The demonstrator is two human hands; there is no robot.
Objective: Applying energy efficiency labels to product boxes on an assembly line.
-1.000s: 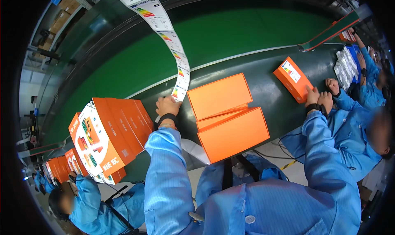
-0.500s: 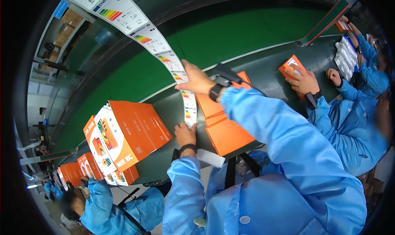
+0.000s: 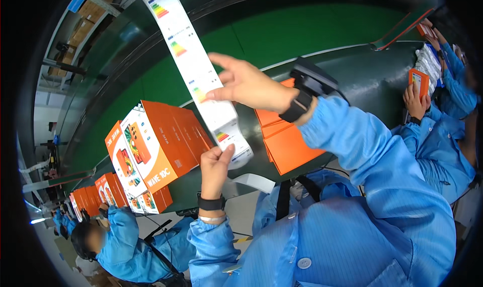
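A long white strip of energy labels (image 3: 183, 53) with coloured bars comes down from the top edge, its lower end curling towards me. My left hand (image 3: 215, 171) pinches that lower end between thumb and fingers. Higher up, my right hand (image 3: 256, 88) has its thumb across the strip and its index finger stretched out at the edge; the other fingers are partly hidden. Orange boxes (image 3: 292, 146) lie under and beside my right forearm. Left of my left hand stands a row of orange and white phone boxes (image 3: 148, 151).
A green conveyor belt (image 3: 292, 35) runs behind the dark worktop (image 3: 362, 81). At the right, a co-worker's hand (image 3: 415, 103) holds an orange box (image 3: 418, 83) near silvery packs (image 3: 425, 61). Another person (image 3: 121, 247) sits at lower left, near more orange boxes (image 3: 108, 189).
Both hands have lifted the strip nearer to me, its lower end now bent. My right hand has turned, with its index finger extended. The co-worker's orange box has moved further right.
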